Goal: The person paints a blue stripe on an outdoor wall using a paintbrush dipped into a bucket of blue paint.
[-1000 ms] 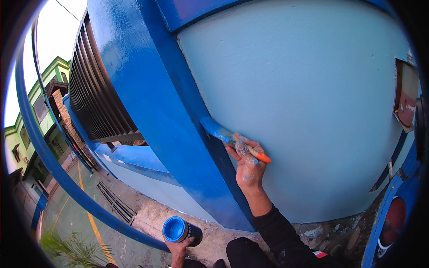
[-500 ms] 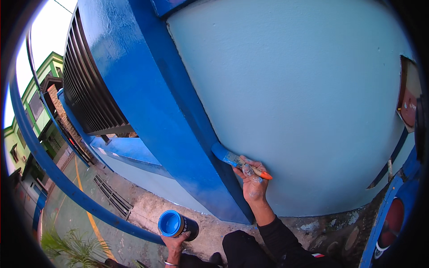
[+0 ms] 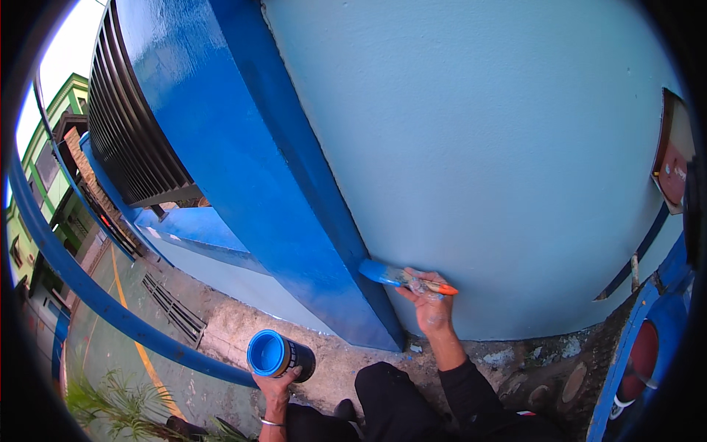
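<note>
My right hand (image 3: 432, 309), smeared with paint, grips a flat paintbrush (image 3: 394, 275) by its handle, which ends in an orange tip. The blue-wet bristles touch the side face of a blue pillar (image 3: 294, 199), close to the corner where it meets a light blue wall (image 3: 479, 147). Lower down and to the left, my left hand (image 3: 278, 381) is wrapped round a dark paint can (image 3: 300, 359). The can is tilted, its open mouth showing bright blue paint inside. A bracelet circles my left wrist.
A curved blue pipe (image 3: 110, 309) crosses the left side, above a potted palm (image 3: 121, 405). Dark metal bars (image 3: 136, 125) stand behind the pillar. A floor grate (image 3: 173, 309) lies on the ground. At right are a framed panel (image 3: 672, 155) and a blue-edged object (image 3: 626, 353).
The brush has shifted down along the pillar's edge and is turned flatter. The can sits a little farther left and higher in view. The whole view has moved slightly.
</note>
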Demonstrator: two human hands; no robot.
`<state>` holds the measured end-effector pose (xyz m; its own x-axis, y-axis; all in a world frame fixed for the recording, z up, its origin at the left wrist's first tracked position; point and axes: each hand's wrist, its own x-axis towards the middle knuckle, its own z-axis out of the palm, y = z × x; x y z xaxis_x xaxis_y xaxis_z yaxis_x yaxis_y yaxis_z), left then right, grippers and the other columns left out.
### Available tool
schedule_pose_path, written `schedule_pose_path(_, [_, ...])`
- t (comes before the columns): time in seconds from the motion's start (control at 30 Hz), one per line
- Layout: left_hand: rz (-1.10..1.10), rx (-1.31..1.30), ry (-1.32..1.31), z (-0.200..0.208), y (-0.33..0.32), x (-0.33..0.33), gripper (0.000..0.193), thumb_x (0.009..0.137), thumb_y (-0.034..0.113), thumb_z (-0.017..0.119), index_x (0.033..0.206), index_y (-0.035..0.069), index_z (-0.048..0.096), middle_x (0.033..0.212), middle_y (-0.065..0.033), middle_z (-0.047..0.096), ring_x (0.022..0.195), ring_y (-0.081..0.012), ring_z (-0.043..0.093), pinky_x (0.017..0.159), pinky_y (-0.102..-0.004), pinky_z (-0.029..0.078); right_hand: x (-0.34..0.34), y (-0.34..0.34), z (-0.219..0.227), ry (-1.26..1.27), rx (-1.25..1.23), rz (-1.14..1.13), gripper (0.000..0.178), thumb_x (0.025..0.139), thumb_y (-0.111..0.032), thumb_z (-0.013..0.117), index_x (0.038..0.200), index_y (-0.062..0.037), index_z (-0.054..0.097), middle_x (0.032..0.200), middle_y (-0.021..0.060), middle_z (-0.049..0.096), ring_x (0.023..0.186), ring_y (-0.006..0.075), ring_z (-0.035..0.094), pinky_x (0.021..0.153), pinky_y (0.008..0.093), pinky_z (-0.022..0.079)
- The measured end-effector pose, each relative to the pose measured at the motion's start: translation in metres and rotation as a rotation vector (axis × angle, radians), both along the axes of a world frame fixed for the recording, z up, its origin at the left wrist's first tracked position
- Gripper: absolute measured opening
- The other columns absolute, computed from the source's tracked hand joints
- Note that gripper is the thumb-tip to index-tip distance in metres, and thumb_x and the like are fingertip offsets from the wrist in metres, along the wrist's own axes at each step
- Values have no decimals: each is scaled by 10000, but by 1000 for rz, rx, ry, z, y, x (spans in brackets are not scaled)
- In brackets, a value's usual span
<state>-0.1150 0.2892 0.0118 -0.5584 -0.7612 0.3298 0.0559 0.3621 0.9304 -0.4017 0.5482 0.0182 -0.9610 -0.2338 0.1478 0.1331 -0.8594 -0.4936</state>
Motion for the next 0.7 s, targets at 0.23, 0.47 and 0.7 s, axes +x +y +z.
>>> schedule_pose_path(0.23, [0,16,23,18,8,-4,731,598,82,940,1234,-17,594,1138,-93,670,1003,-232,665,923,-385,549,2,45,38,176,716,-75,154,827,-47,831,944,13,750,916,160,763,876,213,749,755,350,614])
schedule_pose_path(0.47, [-7,39,-32,-8,-9,1,923,573,132,969,1355,-16,502,1236,-125,635,1104,-249,642,1016,-399,522,-10,2,95,625,1104,-261,192,783,-84,811,937,8,743,889,138,769,822,222,747,774,366,578])
schedule_pose_path(0.7, [-7,23,4,1,-3,0,927,573,135,979,1356,-16,507,1241,-122,635,1119,-250,638,1025,-396,517,-8,3,184,635,835,-304,152,857,-42,806,968,22,724,1000,203,777,899,247,773,758,344,619])
